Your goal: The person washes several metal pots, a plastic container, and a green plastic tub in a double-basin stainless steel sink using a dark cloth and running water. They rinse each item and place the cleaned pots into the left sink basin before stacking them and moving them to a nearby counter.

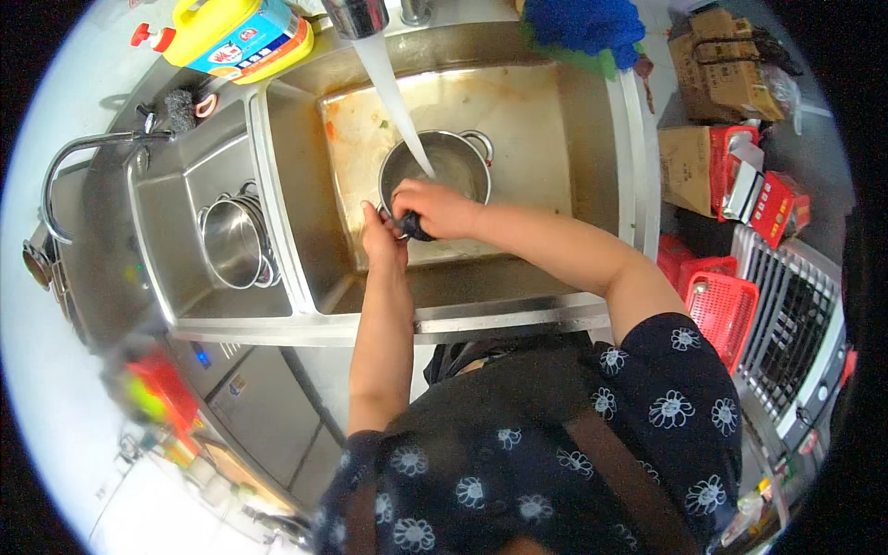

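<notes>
A round two-handled stainless steel pot sits in the large sink basin. A thick stream of water from the faucet runs into it. My left hand grips the pot at its near-left side, by the handle there, which the fingers partly cover. In my right hand is a dark scrubber, pressed against the pot's near rim beside my left fingers. Whether it is cloth or mesh cannot be told. The pot's far-right loop handle is free.
Several steel pots lie nested on their side in the left basin, under a curved faucet. A yellow detergent jug, a grey scouring pad and blue cloth rest along the sink's back edge. Red baskets stand right.
</notes>
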The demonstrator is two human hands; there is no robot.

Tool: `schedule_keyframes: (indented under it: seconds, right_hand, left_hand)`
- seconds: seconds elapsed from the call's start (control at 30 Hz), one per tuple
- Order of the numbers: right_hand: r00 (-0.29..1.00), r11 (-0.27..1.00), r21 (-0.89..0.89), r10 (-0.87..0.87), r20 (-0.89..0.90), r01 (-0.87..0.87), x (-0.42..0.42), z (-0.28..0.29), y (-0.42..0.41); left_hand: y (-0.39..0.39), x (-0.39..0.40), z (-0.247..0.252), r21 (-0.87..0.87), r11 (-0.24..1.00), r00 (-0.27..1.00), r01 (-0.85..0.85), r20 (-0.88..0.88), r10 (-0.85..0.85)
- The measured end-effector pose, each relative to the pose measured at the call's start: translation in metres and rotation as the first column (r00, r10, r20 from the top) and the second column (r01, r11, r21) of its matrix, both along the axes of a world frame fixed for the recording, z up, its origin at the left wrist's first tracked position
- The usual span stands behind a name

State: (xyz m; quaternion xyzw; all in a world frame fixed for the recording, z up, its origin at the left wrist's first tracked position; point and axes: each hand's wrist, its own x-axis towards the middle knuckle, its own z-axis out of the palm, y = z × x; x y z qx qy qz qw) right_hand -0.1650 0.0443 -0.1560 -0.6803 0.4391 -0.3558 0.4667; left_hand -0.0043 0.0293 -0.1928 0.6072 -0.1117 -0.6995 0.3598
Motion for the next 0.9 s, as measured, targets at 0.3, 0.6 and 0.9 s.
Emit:
schedule_keyframes:
  seconds: [0.3,0.6,0.9]
  right_hand:
    - [0.767,0.932,-0.283,-0.351,-0.537,0.228,-0.005,-0.062,-0.06]
    - [0.553,0.875,0.043,-0.266,-0.79,0.483,-0.064,0.0,0.028]
    - [0.685,0.709,0.003,-0.681,-0.259,0.706,-0.164,0.06,-0.11]
  left_hand:
    - [0.007,-0.024,0.031,-0.18,0.964,0.962,0.195,0.229,-0.152]
    - [0.008,-0.026,0.011,-0.236,0.97,0.973,-0.057,0.204,0.107]
    - [0.008,-0.006,0.001,-0.049,0.996,0.997,-0.078,-0.002,0.078]
